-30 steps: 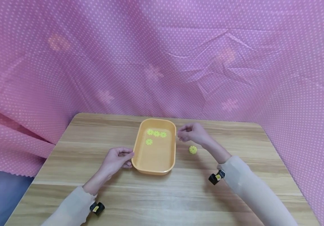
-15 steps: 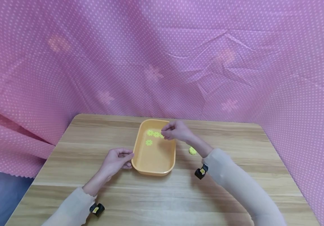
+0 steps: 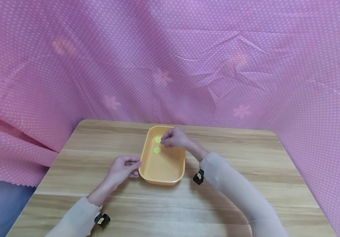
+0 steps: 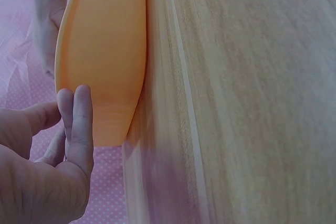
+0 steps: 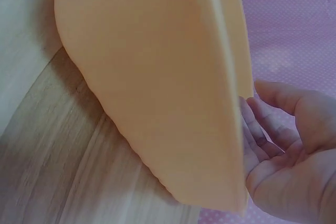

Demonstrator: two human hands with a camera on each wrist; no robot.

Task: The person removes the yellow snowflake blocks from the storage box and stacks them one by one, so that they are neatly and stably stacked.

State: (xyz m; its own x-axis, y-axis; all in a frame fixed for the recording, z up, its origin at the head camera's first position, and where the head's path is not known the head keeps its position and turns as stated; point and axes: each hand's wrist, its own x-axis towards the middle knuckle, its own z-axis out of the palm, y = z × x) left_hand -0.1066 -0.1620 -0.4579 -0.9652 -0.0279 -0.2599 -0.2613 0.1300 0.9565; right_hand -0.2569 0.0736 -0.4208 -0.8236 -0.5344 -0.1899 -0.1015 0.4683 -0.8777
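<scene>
An orange plastic tray (image 3: pixel 161 169) with rounded corners lies on the table. My left hand (image 3: pixel 123 168) holds its near-left edge, the thumb at the rim and the fingers along the outer wall in the left wrist view. Over the tray's far half, my right hand (image 3: pixel 174 138) has thumb and fingertips close together beside a yellow flower-shaped piece (image 3: pixel 157 139). Another flower piece (image 3: pixel 156 150) lies on the tray floor just nearer. The right hand covers the rest of the far row. I cannot tell whether its fingertips hold a piece.
The wood-grain table (image 3: pixel 146 214) carries the tray near its back edge. Behind and around it hangs a pink dotted cloth (image 3: pixel 170 65). My right sleeve (image 3: pixel 232 187) crosses the table's right side.
My right hand has moved left from beside the tray to over its far row, now covering two flower pieces. Its arm now hides the flower piece on the table. The left hand keeps still.
</scene>
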